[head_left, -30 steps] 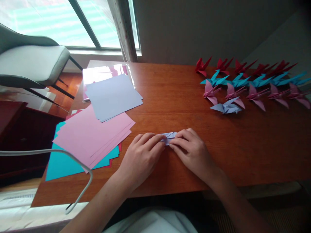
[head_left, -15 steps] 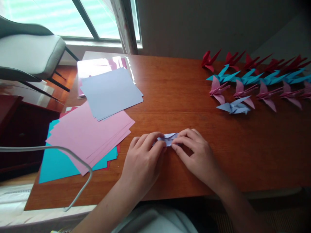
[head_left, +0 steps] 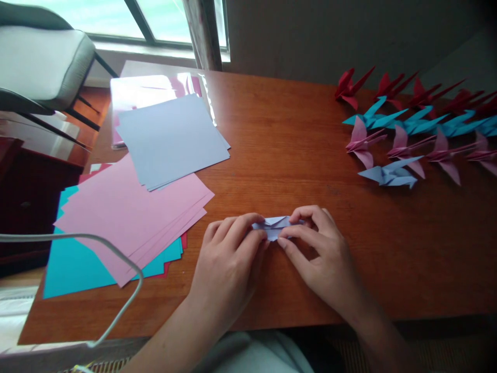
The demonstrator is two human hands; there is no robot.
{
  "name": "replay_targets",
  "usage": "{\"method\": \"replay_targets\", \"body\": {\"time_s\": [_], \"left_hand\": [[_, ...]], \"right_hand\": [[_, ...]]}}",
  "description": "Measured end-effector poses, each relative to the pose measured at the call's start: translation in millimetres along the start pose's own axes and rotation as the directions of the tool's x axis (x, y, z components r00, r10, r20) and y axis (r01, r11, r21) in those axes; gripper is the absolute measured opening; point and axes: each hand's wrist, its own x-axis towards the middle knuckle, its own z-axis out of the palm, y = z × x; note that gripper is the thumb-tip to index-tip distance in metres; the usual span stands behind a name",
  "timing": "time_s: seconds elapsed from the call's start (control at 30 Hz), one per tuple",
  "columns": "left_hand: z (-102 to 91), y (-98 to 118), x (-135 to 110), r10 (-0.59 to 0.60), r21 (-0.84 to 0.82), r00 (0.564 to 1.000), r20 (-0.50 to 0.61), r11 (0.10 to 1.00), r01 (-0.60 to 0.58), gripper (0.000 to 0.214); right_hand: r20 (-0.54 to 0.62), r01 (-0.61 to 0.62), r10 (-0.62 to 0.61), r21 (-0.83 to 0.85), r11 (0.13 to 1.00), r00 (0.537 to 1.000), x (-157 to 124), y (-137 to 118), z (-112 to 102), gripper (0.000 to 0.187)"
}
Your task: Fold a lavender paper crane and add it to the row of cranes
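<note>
Remotely, I watch the left hand [head_left: 227, 254] pinch one end of the folded lilac paper [head_left: 275, 231] at five o'clock from centre, right hand [head_left: 328, 248] pinching the other, seemingly so its creases lie flat; the blue paper bird [head_left: 388, 176] sits at three o'clock, probably leaving working room.

At upper left we see a pale-seated chair [head_left: 34, 65] with dark legs on a reddish wooden floor [head_left: 100, 98]. Beyond it we have a bright window [head_left: 166, 20], a curtain [head_left: 199, 31] hanging near its right side, then a dark wall [head_left: 303, 36]. Below the chair we make out dark red furniture [head_left: 34, 207]. Nearer us, a white cable [head_left: 77, 236] enters from the left and bends downward.
</note>
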Motion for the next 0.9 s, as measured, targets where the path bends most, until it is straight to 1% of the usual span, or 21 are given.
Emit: {"method": "replay_targets", "body": {"time_s": [0.17, 0.33, 0.47, 0.6, 0.9], "left_hand": [[-2.0, -3.8, -3.5, 0.031, -0.024, 0.999, 0.035, 0.999, -0.03, 0.015], [-3.4, -3.4, -1.2, 0.026, -0.012, 0.999, 0.025, 1.0, -0.026, 0.013], [-2.6, -1.8, 2.8, -0.019, -0.006, 1.0, 0.024, 1.0, 0.019, 0.017], [-0.2, 1.6, 4.7, -0.08, 0.036, 0.997, 0.016, 0.996, 0.079, 0.014], [1.3, 2.4, 4.8, -0.113, 0.024, 0.993, 0.024, 0.993, 0.113, 0.008]], "right_hand": [[0.008, 0.018, -0.018, 0.036, 0.999, 1.0, -2.1, 2.0, -0.8, 0.014], [0.0, 0.0, 0.0, 0.005, 1.0, 1.0, -1.0, 1.2, 1.1, 0.012], [-0.038, -0.022, 0.02, -0.047, 0.999, 0.999, -1.1, -2.3, 5.8, 0.011], [-0.057, -0.051, 0.046, -0.084, 0.995, 0.997, -0.5, -5.8, 8.9, 0.01], [-0.066, -0.067, 0.059, -0.122, 0.99, 0.996, 1.7, -6.8, 10.7, 0.008]]}}
